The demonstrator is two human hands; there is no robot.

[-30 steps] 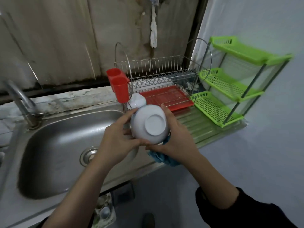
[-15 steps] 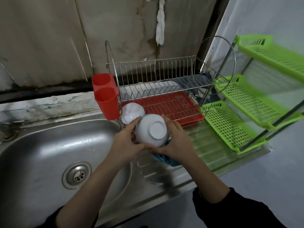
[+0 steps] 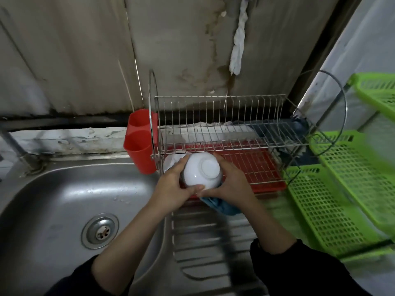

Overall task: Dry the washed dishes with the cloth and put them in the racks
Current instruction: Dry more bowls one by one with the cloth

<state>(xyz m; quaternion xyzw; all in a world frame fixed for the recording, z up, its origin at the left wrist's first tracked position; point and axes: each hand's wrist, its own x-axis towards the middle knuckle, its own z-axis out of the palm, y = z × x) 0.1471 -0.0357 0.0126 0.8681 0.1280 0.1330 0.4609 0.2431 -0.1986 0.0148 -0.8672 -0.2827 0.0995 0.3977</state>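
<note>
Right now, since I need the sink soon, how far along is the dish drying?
Done: one white bowl sits in the wire rack's lower tier. In hand: the left hand and right hand hold a second bowl upside down, blue cloth under the right. Left: racking it; no dishes show in the sink.

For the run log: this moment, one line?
left hand, right hand: hold white bowl, base up | blue cloth: under right hand

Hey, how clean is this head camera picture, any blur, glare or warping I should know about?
Head view: dim, flat light; the white bowl at centre is fairly sharp; the green rack at right and the draining board ridges are smeared by motion blur; soft glare sits on the sink basin; the wide-angle lens makes the wall panels lean.
</note>
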